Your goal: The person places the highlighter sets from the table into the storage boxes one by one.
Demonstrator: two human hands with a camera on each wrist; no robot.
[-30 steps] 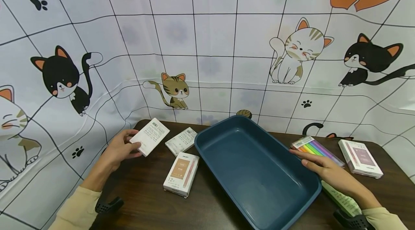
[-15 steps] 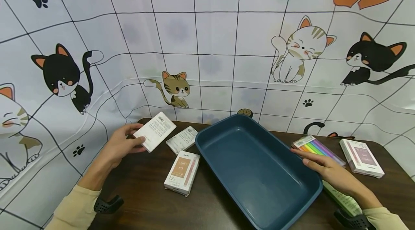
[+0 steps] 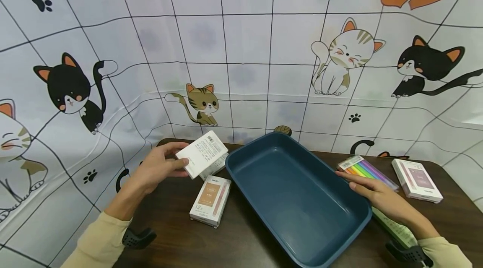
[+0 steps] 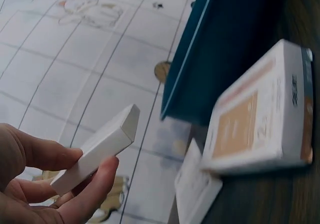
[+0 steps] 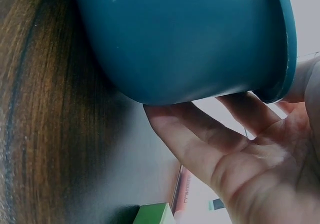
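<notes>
We find the left hand [image 3: 162, 167], fingers pinching a white box [image 3: 203, 154], now farther from the tabletop's [image 3: 173, 226] back-left corner, partly masking a second box [image 3: 216, 167]. The right hand [image 3: 381, 199] grips the tub [image 3: 294, 209].

The blue tray [image 3: 298, 201] looks like smooth moulded plastic, mostly matt, with a soft sheen inside. The tabletop [image 3: 171, 238] shows dark brown wood grain with a dull gloss. The hand-held white carton [image 3: 201, 154] and the tan-panelled carton [image 3: 210, 201] look like smooth thin card, low in shine. The rainbow-striped pack [image 3: 367, 171] has transparent, glossy plastic. The backdrop [image 3: 249, 41] is matt, rippled cloth; the pale yellow sleeve [image 3: 99, 240] is matt fabric.
</notes>
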